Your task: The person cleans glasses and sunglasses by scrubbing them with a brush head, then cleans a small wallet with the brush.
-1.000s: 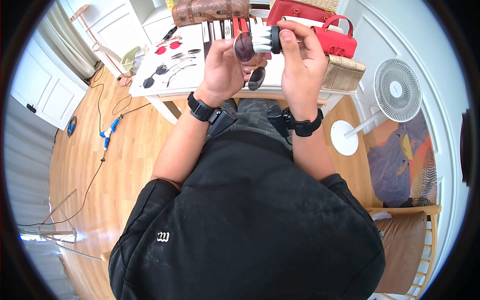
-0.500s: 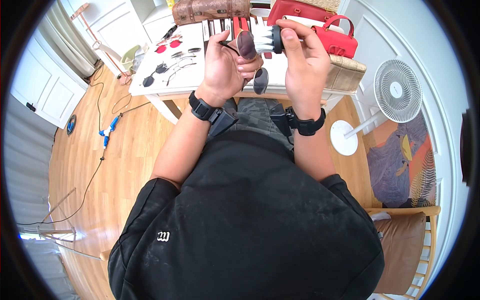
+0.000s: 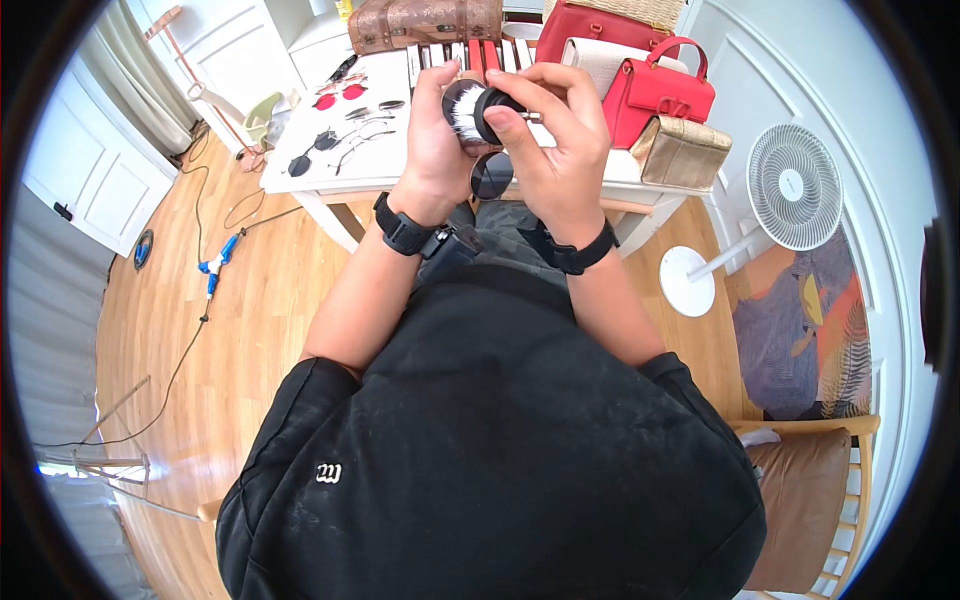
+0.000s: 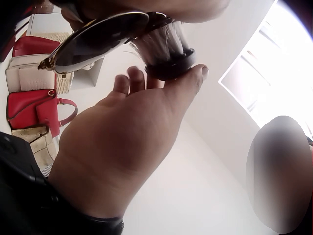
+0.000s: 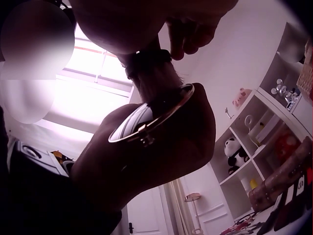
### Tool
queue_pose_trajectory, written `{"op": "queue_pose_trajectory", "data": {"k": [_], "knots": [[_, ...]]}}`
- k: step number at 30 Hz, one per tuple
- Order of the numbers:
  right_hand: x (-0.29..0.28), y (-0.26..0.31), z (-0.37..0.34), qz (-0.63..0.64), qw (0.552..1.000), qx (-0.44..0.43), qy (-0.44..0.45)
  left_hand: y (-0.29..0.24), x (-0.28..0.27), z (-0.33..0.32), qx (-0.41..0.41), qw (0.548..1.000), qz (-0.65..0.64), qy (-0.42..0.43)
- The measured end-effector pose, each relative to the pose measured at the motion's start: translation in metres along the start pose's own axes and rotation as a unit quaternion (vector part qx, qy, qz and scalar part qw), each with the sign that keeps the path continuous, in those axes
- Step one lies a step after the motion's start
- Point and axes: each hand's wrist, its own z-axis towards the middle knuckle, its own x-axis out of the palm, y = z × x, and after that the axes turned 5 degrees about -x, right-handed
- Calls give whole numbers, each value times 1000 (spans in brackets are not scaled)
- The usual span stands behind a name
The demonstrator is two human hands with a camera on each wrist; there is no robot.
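My left hand point(image 3: 436, 150) holds a pair of sunglasses point(image 3: 491, 177) with round dark lenses and a thin gold rim. In the left wrist view one lens of the sunglasses point(image 4: 100, 41) shows from close up. The fingers and thumb of my right hand point(image 3: 562, 150) pinch a round brush point(image 3: 497, 112) by its black base. Its white bristles meet the lens in the right wrist view, where the brush point(image 5: 155, 78) stands over the sunglasses point(image 5: 152, 116). From the head view, the brush covers the upper lens. Both hands are above the table's near edge.
On the white table point(image 3: 300, 165) lie several other glasses, among them red-lensed sunglasses point(image 3: 340, 96) at the left. A brown patterned case point(image 3: 425, 22) stands at the back. Red handbags point(image 3: 660, 95) and a gold bag point(image 3: 682, 152) are on the right, beside a white fan point(image 3: 793, 185).
My right hand has moved left with the brush, tilting it so the bristles now cover the upper lens. The sunglasses have turned and shifted slightly left in my left hand.
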Motion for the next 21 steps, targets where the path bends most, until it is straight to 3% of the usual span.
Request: {"op": "queue_pose_trajectory", "data": {"k": [1,3,5,7,10,11,14,18,20,21], "knots": [[-1,-2,-1,-28,1000,-9,-1,0,-4,1,1,1000,0,-1],[-1,-2,-4,-20,1000,10,3,-1,-12,2,5,996,-6,87],[0,3,-5,28,994,66,-77,4,-6,-3,23,996,-11,81],[-2,-1,-4,42,992,72,-90,3,1,-11,52,998,10,39],[-6,17,6,149,982,97,-64,0,-1,-12,94,994,45,28],[-8,17,6,149,982,97,-64,0,-2,-11,118,991,58,5],[-12,11,6,123,992,-19,3,-2,3,-14,146,988,52,9],[-18,12,15,93,995,-33,29,-6,-2,-12,159,987,10,30],[-29,15,21,59,991,-27,116,-6,-6,-9,145,988,-29,53],[-28,14,19,58,991,-26,116,-5,-2,-12,143,988,-29,53]]}}
